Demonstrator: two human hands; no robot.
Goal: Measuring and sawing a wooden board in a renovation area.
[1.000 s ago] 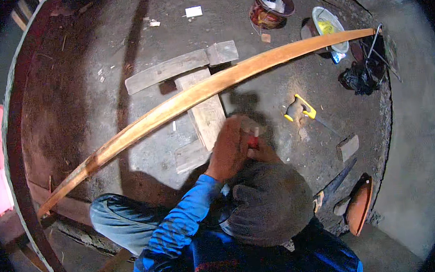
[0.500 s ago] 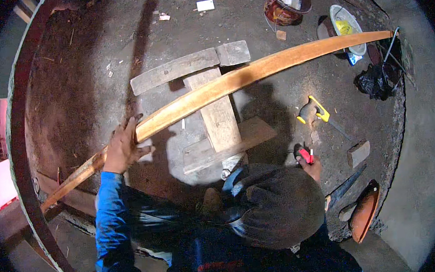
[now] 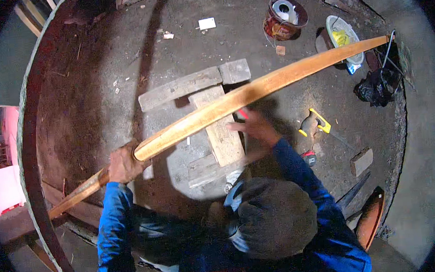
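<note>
A long wooden board (image 3: 215,109) runs slantwise from the lower left to the upper right, bowed by the lens. My left hand (image 3: 124,164) is closed over the board's left part. Just below the middle of the board, my right hand (image 3: 257,127) pinches a small red stick-like thing (image 3: 244,114), its tip close to the board's near edge. Its exact kind is too small to tell. Under the board lies a short wooden block (image 3: 225,145). A red and black tape measure (image 3: 308,158) rests on the floor near my right forearm.
A yellow-handled handsaw (image 3: 319,121) lies at the right. Behind it are a dark bucket (image 3: 274,28), a pale basin (image 3: 353,30) and a black plastic bag (image 3: 377,86). Wood offcuts (image 3: 180,89) lie beyond the board. A wood block (image 3: 361,162) sits near the right edge.
My right hand has moved from beside the tape measure, left and forward to the board, carrying the small red thing. My left hand stays on the board. The whole view has shifted slightly.
</note>
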